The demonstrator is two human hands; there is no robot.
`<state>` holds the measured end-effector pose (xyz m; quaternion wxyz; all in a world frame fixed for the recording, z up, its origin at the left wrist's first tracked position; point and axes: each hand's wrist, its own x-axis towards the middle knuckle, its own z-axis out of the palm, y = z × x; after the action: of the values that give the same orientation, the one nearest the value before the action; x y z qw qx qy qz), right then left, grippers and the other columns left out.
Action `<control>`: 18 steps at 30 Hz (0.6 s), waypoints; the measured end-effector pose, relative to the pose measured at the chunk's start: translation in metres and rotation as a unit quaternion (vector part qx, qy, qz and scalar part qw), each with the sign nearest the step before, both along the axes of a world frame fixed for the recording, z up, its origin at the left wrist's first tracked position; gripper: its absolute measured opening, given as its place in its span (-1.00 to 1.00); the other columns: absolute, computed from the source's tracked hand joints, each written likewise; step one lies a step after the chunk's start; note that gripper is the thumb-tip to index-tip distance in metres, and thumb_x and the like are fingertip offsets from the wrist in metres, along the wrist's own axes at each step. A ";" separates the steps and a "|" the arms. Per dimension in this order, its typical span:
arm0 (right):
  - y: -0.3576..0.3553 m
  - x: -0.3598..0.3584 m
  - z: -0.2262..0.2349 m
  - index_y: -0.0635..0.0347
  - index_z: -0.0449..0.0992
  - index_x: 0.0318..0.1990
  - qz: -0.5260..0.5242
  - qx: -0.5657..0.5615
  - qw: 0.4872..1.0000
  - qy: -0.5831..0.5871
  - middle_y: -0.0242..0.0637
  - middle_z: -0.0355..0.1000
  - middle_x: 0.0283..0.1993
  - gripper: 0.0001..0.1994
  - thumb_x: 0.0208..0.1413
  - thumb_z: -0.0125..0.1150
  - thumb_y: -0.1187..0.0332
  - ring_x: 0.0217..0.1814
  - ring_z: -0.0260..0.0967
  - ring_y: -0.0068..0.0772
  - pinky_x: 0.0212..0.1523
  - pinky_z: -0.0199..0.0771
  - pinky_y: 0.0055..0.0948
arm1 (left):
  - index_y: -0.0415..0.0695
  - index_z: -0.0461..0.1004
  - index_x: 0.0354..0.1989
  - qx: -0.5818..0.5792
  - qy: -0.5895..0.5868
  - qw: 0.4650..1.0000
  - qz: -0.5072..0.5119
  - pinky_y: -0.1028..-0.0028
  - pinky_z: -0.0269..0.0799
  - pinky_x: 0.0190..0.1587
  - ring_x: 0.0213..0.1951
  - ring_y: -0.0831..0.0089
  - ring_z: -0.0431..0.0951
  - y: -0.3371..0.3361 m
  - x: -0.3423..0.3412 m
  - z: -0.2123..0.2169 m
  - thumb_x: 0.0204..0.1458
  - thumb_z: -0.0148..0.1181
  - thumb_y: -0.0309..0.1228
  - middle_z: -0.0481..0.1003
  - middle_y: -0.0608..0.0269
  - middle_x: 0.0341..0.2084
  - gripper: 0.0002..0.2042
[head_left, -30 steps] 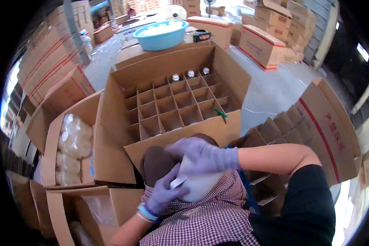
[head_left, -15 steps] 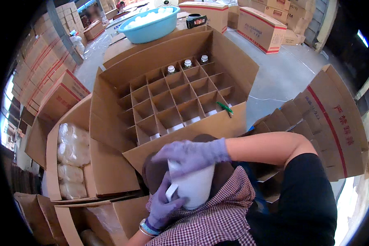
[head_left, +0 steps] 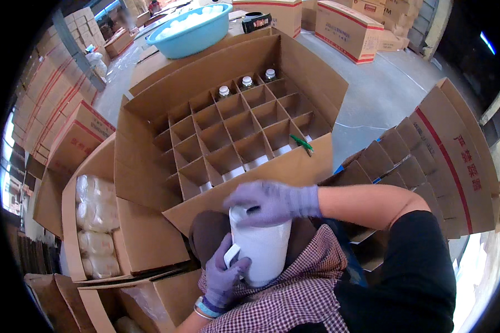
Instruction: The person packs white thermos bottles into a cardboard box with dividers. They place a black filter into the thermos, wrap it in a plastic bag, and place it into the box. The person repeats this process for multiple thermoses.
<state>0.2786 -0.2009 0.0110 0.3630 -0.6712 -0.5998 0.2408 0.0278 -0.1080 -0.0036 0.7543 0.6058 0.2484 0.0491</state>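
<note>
A white jug (head_left: 261, 250) with a side handle rests against my lap, tilted slightly. My left hand (head_left: 223, 273), in a purple glove, grips its lower side by the handle. Over the jug's top lies my gloved right hand (head_left: 266, 202), its fingers curved and smeared by motion; whether it grips anything there is hidden. Just beyond stands an open carton (head_left: 250, 180) split into cells by cardboard dividers. Three bottles with pale caps, one of them this bottle (head_left: 247, 82), stand in its far row. A small green tool (head_left: 301, 143) lies across the divider edges at the near right.
A blue basin (head_left: 191, 34) of white pieces stands beyond the carton, beside a dark tape roll (head_left: 255, 22). To my left, an open box (head_left: 125, 236) holds wrapped clear containers (head_left: 97, 213). Another divided carton (head_left: 450, 155) is at my right. Closed cartons (head_left: 347, 30) stand behind.
My right hand has shifted right and up across the jug's top, showing more of its rim. My left hand keeps its hold. The view has tilted slightly.
</note>
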 end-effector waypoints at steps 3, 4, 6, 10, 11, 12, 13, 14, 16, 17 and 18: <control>0.026 0.084 -0.013 0.16 0.68 -0.13 -0.198 -0.099 0.940 -0.260 0.00 0.58 -0.07 -0.61 0.04 0.27 0.06 0.00 0.54 0.09 -0.03 0.57 -0.11 | -0.35 0.09 0.45 -0.018 0.004 1.000 -0.015 0.46 0.38 0.16 0.12 0.49 0.43 -0.002 -0.001 0.014 0.02 0.34 -0.45 0.41 0.18 0.20 -0.20; 0.027 0.121 -0.033 0.09 0.70 -0.16 -0.276 -0.128 0.885 -0.353 -0.06 0.61 -0.12 -0.68 0.06 0.24 0.12 -0.01 0.58 -0.01 -0.08 0.60 -0.13 | -0.33 0.10 0.45 -0.018 -0.005 1.000 -0.013 0.47 0.38 0.15 0.10 0.50 0.43 -0.003 -0.005 0.014 0.01 0.35 -0.44 0.42 0.19 0.18 -0.19; 0.017 0.173 -0.070 0.00 0.70 -0.09 -0.302 -0.362 0.801 -0.370 -0.19 0.61 0.01 -0.73 0.11 0.21 0.21 0.10 0.57 -0.16 -0.02 0.61 -0.12 | -0.31 0.12 0.45 -0.014 -0.022 0.999 -0.022 0.49 0.38 0.14 0.08 0.52 0.43 -0.001 -0.008 0.013 -0.02 0.35 -0.42 0.44 0.21 0.15 -0.18; 0.008 0.215 -0.114 0.03 0.71 -0.07 -0.369 -0.386 0.771 -0.346 -0.18 0.60 0.06 -0.73 0.17 0.16 0.25 0.09 0.59 -0.15 -0.05 0.62 -0.07 | -0.23 0.22 0.42 0.007 -0.009 0.999 -0.031 0.56 0.42 -0.01 -0.08 0.59 0.46 0.010 -0.011 0.013 -0.02 0.33 -0.33 0.50 0.34 -0.02 -0.23; 0.008 0.216 -0.115 0.04 0.70 -0.08 -0.375 -0.386 0.770 -0.342 -0.18 0.60 0.06 -0.73 0.18 0.15 0.25 0.09 0.59 -0.14 -0.06 0.62 -0.06 | -0.20 0.22 0.43 -0.008 0.002 0.999 -0.031 0.62 0.38 -0.14 -0.19 0.65 0.44 0.014 -0.016 0.009 -0.04 0.35 -0.32 0.51 0.39 -0.08 -0.22; 0.008 0.219 -0.115 0.05 0.70 -0.07 -0.364 -0.390 0.771 -0.348 -0.18 0.60 0.07 -0.73 0.18 0.15 0.25 0.10 0.58 -0.13 -0.05 0.62 -0.05 | -0.17 0.23 0.43 -0.023 0.013 0.999 -0.033 0.68 0.35 -0.27 -0.29 0.70 0.42 0.017 -0.019 0.005 -0.05 0.36 -0.31 0.52 0.44 -0.14 -0.21; 0.006 0.221 -0.117 0.06 0.70 -0.06 -0.356 -0.397 0.770 -0.351 -0.18 0.60 0.07 -0.72 0.18 0.15 0.26 0.10 0.58 -0.12 -0.05 0.62 -0.04 | -0.12 0.24 0.44 -0.011 -0.012 1.000 -0.023 0.74 0.12 -0.47 -0.46 0.79 0.29 0.014 -0.016 0.009 -0.06 0.38 -0.26 0.52 0.52 -0.24 -0.19; 0.002 0.221 -0.118 0.07 0.69 -0.05 -0.351 -0.400 0.770 -0.353 -0.18 0.59 0.08 -0.72 0.18 0.15 0.26 0.10 0.58 -0.11 -0.05 0.61 -0.04 | -0.12 0.24 0.43 -0.025 0.006 0.999 -0.047 0.74 0.07 -0.51 -0.52 0.81 0.25 0.019 -0.020 0.012 -0.06 0.42 -0.20 0.51 0.56 -0.30 -0.18; -0.005 0.215 -0.096 0.07 0.69 -0.08 -0.333 -0.355 0.807 -0.334 -0.14 0.60 0.04 -0.75 0.19 0.15 0.28 0.06 0.58 -0.10 -0.04 0.59 -0.13 | -0.12 0.27 0.42 -0.066 -0.002 0.996 -0.061 0.74 0.08 -0.52 -0.52 0.82 0.27 0.024 -0.029 0.012 -0.08 0.47 -0.15 0.51 0.56 -0.30 -0.16; -0.014 0.218 -0.077 0.09 0.69 -0.10 -0.321 -0.338 0.822 -0.328 -0.12 0.61 0.00 -0.76 0.19 0.16 0.27 0.01 0.59 -0.12 -0.07 0.59 -0.17 | -0.13 0.27 0.41 -0.070 -0.007 0.994 -0.081 0.74 0.14 -0.48 -0.48 0.80 0.31 0.030 -0.030 0.011 -0.09 0.48 -0.15 0.52 0.53 -0.27 -0.15; -0.021 0.216 -0.057 0.12 0.69 -0.13 -0.305 -0.322 0.837 -0.320 -0.11 0.63 -0.05 -0.76 0.19 0.17 0.26 -0.05 0.61 -0.13 -0.10 0.59 -0.20 | -0.14 0.28 0.40 -0.075 -0.009 0.992 -0.098 0.74 0.19 -0.44 -0.44 0.79 0.35 0.034 -0.031 0.008 -0.10 0.49 -0.14 0.54 0.51 -0.24 -0.15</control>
<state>0.4947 -0.2219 -0.0462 -0.0309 -0.9388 -0.3362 0.0690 -0.0028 -0.0737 0.0044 0.8010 0.5684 0.1840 -0.0378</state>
